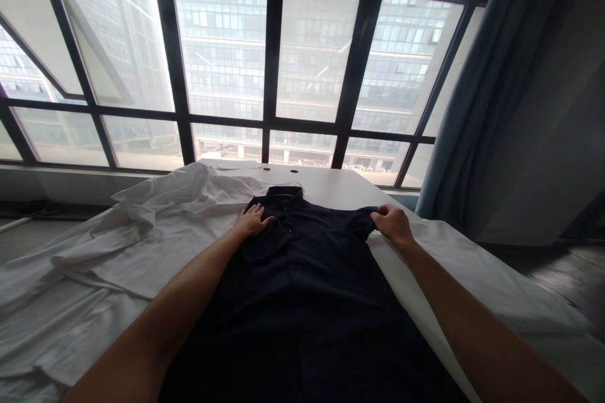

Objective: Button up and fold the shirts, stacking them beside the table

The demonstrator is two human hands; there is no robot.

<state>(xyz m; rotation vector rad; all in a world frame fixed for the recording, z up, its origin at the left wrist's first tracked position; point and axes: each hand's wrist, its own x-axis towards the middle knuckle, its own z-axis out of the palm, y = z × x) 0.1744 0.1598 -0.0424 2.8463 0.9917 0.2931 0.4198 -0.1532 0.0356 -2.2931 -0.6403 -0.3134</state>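
One dark navy short-sleeved button shirt (pixel 307 277) lies flat on the white counter (pixel 331 186), with its collar pointing away from the person. The left grip (pixel 253 221) rests released, palm flat beside the collar. The right grip (pixel 393 224) is grasping the sleeve edge on its own side. Crumpled white cloth (pixel 142 233) lies heaped just left of the shirt, and a tall dark-framed window (pixel 312 50) stands beyond.

The dark shirt (pixel 302 264) is matt woven cloth, smooth and barely creased. The white garment (pixel 142 227) near the table's (pixel 331 186) left edge looks like thin, rumpled cotton; the tabletop seems smooth and faintly glossy.
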